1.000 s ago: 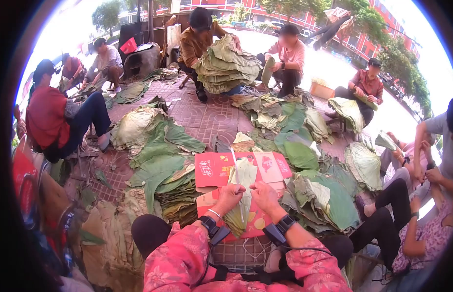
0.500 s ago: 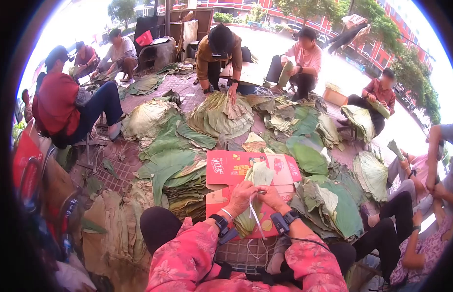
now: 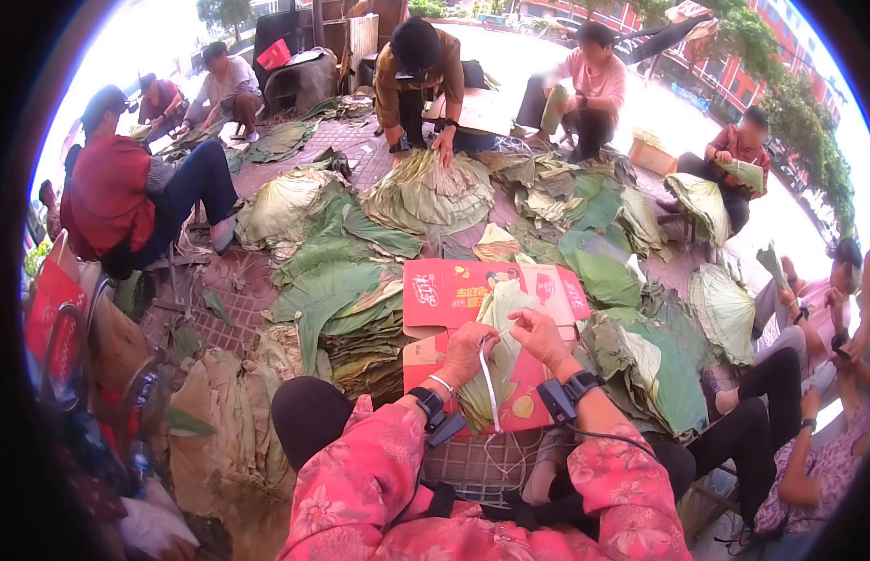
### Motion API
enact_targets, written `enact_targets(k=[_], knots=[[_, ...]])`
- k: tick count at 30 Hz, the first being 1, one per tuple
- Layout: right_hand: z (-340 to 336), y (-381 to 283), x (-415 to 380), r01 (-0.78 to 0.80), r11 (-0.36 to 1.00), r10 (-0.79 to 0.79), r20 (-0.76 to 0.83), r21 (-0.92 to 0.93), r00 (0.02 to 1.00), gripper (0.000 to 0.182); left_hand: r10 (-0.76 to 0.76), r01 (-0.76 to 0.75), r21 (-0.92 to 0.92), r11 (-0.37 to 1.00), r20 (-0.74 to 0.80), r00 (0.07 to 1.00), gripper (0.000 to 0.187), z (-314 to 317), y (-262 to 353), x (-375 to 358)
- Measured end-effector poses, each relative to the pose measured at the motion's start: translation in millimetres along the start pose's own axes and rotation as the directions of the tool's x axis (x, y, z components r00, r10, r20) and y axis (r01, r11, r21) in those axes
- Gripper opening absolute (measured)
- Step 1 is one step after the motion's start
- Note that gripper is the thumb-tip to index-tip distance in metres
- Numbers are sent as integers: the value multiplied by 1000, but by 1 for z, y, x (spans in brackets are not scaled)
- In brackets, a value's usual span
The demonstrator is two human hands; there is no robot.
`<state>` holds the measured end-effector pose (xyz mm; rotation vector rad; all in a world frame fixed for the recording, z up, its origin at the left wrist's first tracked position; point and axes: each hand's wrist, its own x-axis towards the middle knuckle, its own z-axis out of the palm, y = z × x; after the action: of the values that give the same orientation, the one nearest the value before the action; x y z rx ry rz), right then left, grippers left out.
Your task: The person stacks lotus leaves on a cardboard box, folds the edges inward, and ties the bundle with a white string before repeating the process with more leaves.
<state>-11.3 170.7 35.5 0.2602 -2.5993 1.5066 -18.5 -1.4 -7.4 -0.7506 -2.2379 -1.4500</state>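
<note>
A folded bundle of dried lotus leaves (image 3: 498, 313) lies over the flattened red cardboard box (image 3: 433, 285) in front of my knees. My left hand (image 3: 470, 352) is closed on a white tie strip (image 3: 489, 381), whose loose end hangs down over the bundle. My right hand (image 3: 539, 338) is pinched on the same strip, just right of the left hand above the bundle. A short stretch of the strip shows between the two hands. Both wrists wear dark strapped devices.
Stacked leaves (image 3: 365, 360) lie left of the box, and green leaves (image 3: 650, 374) lie to its right. Across from me a person (image 3: 421, 84) bends over a round leaf pile (image 3: 430, 196). Other people sit around both sides. A cable runs from my right wrist.
My hands have drawn apart, the right moving right and upward, with the strip now showing between them. The view has shifted slightly.
</note>
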Motion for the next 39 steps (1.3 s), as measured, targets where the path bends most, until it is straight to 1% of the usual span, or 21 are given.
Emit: enact_targets(k=[1, 2, 4, 7, 9, 10, 13, 16, 19, 21, 22, 25, 26, 29, 30, 31, 33, 34, 36, 37, 39], knots=[[-3, -3, -2, 105, 983, -105, 5, -149, 994, 11, -8, 8, -4, 1000, -6, 1000, 11, 0, 0, -1], [-6, -5, -2, 162, 946, -159, 35, -281, 987, 13, -5, 5, -11, 1000, 3, 1000, 12, -1, -1, -1], [-12, -13, -4, 277, 809, -251, 121, -519, 960, 18, -5, 5, 12, 1000, 9, 1000, 11, -7, 4, 1], [-17, -21, -6, 264, 769, -236, 126, -582, 964, 22, -33, 28, 93, 995, 45, 998, 11, -10, 3, 3], [-15, -20, -10, 73, 875, -42, 75, -478, 996, 21, -58, 40, 185, 982, 92, 994, 12, -13, 2, 4], [-14, -19, -11, -26, 907, 55, 59, -419, 997, 21, -25, 6, 218, 976, 87, 996, 10, -16, 3, 5], [-5, 11, -18, -166, 902, 178, -8, -398, 984, 24, -47, -9, 341, 940, 154, 987, 12, -29, -2, 6], [4, 33, -29, -261, 896, 270, -25, -359, 963, 28, -146, 64, 330, 942, 231, 962, 13, -40, -11, 5], [11, 41, -31, -285, 892, 278, -71, -351, 958, 30, -173, 84, 290, 953, 298, 939, 11, -37, -14, 13], [14, 42, -32, -309, 887, 299, -82, -344, 951, 27, 67, -87, 50, 995, 313, 947, 13, -30, -14, 21], [14, 42, -31, -317, 884, 306, -87, -344, 948, 26, 187, -173, -72, 982, 294, 937, 14, -25, -13, 24], [15, 43, -32, -321, 890, 310, -86, -324, 947, 26, 117, 1, -224, 975, 511, 852, 17, -9, -7, 26], [15, 44, -33, -321, 895, 309, -89, -310, 947, 26, 61, 89, -232, 969, 568, 821, 19, -6, -6, 25], [16, 45, -35, -327, 901, 313, -95, -284, 945, 25, -173, 311, -149, 939, 577, 798, 21, -7, -1, 31], [15, 43, -35, -332, 898, 319, -94, -287, 943, 25, -186, 360, -207, 910, 573, 798, 17, -5, -5, 30], [14, 41, -34, -336, 896, 323, -93, -290, 942, 24, -185, 381, -246, 891, 570, 801, 15, -4, -9, 26], [8, 38, -33, -273, 904, 262, -78, -330, 962, 23, -183, 418, -321, 850, 565, 805, 13, -3, -13, 20], [4, 36, -32, -243, 905, 233, -71, -349, 970, 23, -213, 419, -290, 860, 543, 812, 13, -1, -12, 19], [-5, 29, -30, -193, 922, 210, 14, -334, 978, 20, -274, 425, -225, 877, 494, 825, 14, 2, -10, 18], [-9, 25, -28, -168, 930, 196, 56, -326, 979, 19, -288, 416, -166, 894, 498, 818, 15, 2, -8, 17], [-10, 12, -23, -79, 928, 116, 82, -365, 990, 18, -304, 384, -57, 922, 509, 806, 17, 5, -2, 17]])
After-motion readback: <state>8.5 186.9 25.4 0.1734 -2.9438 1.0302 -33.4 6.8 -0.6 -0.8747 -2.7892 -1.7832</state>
